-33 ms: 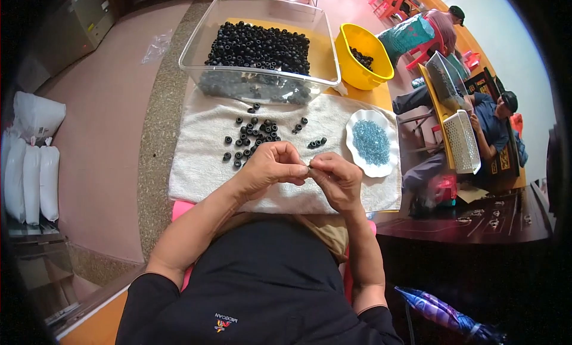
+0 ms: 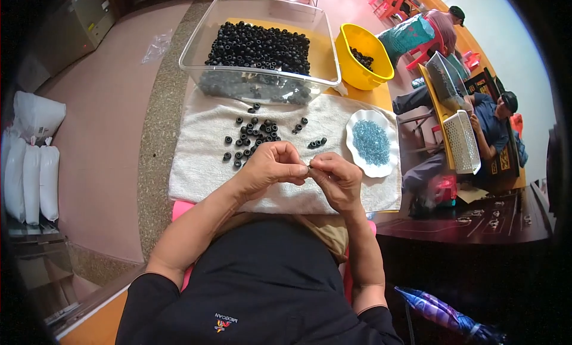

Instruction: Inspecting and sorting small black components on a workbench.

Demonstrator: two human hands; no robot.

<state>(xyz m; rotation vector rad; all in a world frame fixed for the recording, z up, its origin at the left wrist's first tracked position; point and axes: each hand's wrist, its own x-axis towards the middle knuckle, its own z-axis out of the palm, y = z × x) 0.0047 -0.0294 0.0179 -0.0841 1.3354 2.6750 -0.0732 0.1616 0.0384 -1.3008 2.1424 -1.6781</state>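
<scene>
My left hand [image 2: 273,168] and my right hand [image 2: 338,179] meet fingertip to fingertip above the towel. Both are closed in a pinch around something tiny, mostly hidden by the fingers; its kind cannot be made out. Just beyond my left hand lies a loose cluster of small black ring-like pieces [image 2: 262,130], partly covered by that hand. A short row of the same black pieces [image 2: 317,143] rests beyond my right hand. To the right of it, a white scalloped plate [image 2: 351,122] carries a heap of small clear-blue bits [image 2: 371,142].
Under my hands spreads a white towel [image 2: 199,145]. At its far side stands a clear plastic bin [image 2: 260,77] with many black pieces, beside a yellow basin [image 2: 357,77] holding more. Two people sit at the right, near a white perforated basket [image 2: 462,144]. White sacks [image 2: 33,178] stand left.
</scene>
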